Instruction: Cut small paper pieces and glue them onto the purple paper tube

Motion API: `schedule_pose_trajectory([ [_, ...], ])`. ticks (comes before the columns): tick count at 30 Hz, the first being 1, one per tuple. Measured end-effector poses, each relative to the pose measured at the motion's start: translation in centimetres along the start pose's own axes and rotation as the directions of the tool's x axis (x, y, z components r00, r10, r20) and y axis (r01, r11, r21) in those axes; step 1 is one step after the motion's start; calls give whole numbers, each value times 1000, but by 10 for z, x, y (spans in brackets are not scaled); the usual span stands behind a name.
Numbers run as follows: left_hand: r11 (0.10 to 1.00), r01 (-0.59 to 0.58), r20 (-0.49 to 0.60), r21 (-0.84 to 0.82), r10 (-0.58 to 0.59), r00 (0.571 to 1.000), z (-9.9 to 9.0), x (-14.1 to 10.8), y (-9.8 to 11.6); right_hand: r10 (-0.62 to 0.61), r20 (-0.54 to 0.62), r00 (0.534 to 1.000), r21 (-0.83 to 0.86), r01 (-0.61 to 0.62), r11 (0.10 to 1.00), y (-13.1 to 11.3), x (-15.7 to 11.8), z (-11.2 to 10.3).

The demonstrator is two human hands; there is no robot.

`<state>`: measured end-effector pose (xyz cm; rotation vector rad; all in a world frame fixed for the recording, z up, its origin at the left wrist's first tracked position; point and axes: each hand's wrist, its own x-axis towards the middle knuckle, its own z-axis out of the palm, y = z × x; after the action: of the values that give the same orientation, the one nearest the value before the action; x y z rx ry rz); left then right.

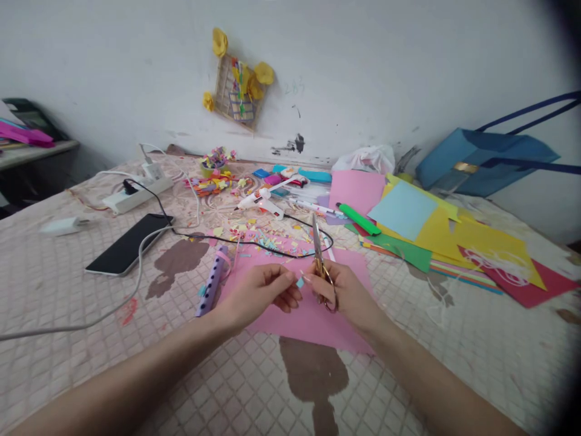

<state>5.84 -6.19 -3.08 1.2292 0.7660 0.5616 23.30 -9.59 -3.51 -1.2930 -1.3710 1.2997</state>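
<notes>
Pink paper sheet (pixel 313 330) lies on bench (pixel 236 387). Over it, near its right edge, I see R hand (pixel 351 290) clamped on scissors (pixel 319 261), tips toward bench's back edge. Small blue piece (pixel 300 283) is btw. R and L hand (pixel 267 290) fingertips; I cannot tell which pinches it.

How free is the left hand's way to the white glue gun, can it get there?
Probably yes: the glue gun lies ahead of the left hand, and what lies between, chiefly a black cord and paper scraps, sits low enough that the hand could likely pass over.
</notes>
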Motion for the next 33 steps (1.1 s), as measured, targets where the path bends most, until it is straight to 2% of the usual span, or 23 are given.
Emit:
schedule_pose_trajectory([
  [13, 994, -18, 13, 104, 16, 1000, 1, 0, 2, 59, 19, 998, 54, -60, 997, 0, -3, 0],
  [23, 990, -32, -38, 138, 37, 999, 4, -1, -2, 80, -41, 996, 52, -78, 996, -1, -9, 8],
  [33, 988, -39, 34, 152, 34, 999, -2, -1, 0, 79, -2, 997, 86, -78, 993, -1, -10, 6],
])
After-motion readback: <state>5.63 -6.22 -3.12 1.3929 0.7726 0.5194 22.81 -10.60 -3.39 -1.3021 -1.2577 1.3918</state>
